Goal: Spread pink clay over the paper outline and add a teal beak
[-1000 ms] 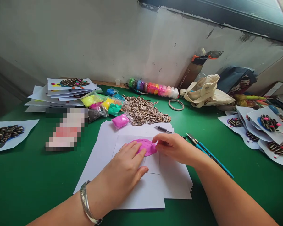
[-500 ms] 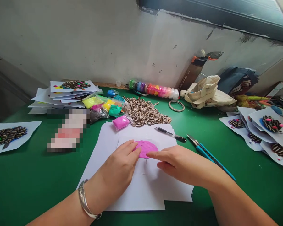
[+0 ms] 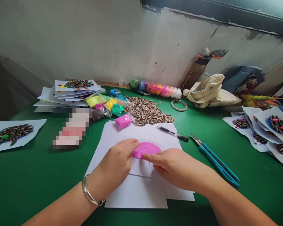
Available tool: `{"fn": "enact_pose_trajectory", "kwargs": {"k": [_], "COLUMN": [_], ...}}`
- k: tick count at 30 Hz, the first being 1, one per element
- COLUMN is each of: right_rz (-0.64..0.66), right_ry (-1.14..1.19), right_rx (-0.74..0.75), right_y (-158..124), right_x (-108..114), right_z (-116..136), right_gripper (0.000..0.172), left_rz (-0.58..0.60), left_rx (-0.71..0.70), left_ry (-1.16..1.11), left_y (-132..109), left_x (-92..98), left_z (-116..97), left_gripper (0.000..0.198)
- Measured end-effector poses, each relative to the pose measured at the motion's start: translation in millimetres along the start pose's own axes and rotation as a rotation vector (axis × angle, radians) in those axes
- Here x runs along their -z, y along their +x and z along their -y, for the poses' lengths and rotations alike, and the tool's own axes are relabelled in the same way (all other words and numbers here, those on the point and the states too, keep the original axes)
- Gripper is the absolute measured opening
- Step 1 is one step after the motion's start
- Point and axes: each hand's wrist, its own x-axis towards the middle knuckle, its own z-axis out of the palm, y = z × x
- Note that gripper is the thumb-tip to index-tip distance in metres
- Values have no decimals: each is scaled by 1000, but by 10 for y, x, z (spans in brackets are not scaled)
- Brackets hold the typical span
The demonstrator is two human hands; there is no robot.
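Clay: a flat pink clay disc point(image 3: 146, 149) lies on the top sheet of a loose stack of white paper sheets point(image 3: 136, 191), in the middle of the green worktop point(image 3: 37, 175).
Left hand: the left hand point(image 3: 116, 164) rests on the paper just left of the disc. Its fingers point(image 3: 132, 145) are close together and bent, with the tips pressing the disc's left edge. They grip nothing.
Right hand: the right hand point(image 3: 176, 168) comes in from the right. Its forefinger is stretched out and lies along the disc's near edge, and the other fingers are folded under. Nothing is clamped.
Wrist: a silver metal bracelet point(image 3: 89, 193) sits on the left wrist.
Right of the paper: a black pen point(image 3: 173, 134) lies at the sheets' far right corner. A blue utility knife point(image 3: 214, 160) lies on the worktop, well apart from the right hand.
Behind the paper: a small clear bag of pink clay point(image 3: 123, 121) touches the sheets' far edge, beside a heap of striped sunflower seeds point(image 3: 147, 111). More bags of coloured clay point(image 3: 106, 103) lie to the left.
By the wall: there is a row of coloured clay tubs point(image 3: 155, 88), a ring of tape point(image 3: 179, 105) and a cream cloth bag point(image 3: 211, 91).
Sides: white sheets bearing seed figures lie stacked at the far left point(image 3: 68, 92) and spread at the right point(image 3: 271, 128).
In the way: nothing lies between either hand and the disc.
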Motion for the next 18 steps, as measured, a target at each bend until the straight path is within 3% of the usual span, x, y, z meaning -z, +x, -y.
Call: {"fn": "enact_pose_trajectory", "kwargs": {"k": [11, 18], "right_rz": [-50, -63], "right_ry": [-21, -67], "right_rx": [23, 27], "right_y": [83, 142], "right_x": [-133, -194], "right_z": [-6, 12], "right_gripper": [61, 62], "left_rz": [-105, -4], "left_rx": [118, 78], "left_ry": [-59, 36], "left_y": [54, 42], "left_x": [106, 118], "left_z": [64, 118], "left_gripper": [44, 45]}}
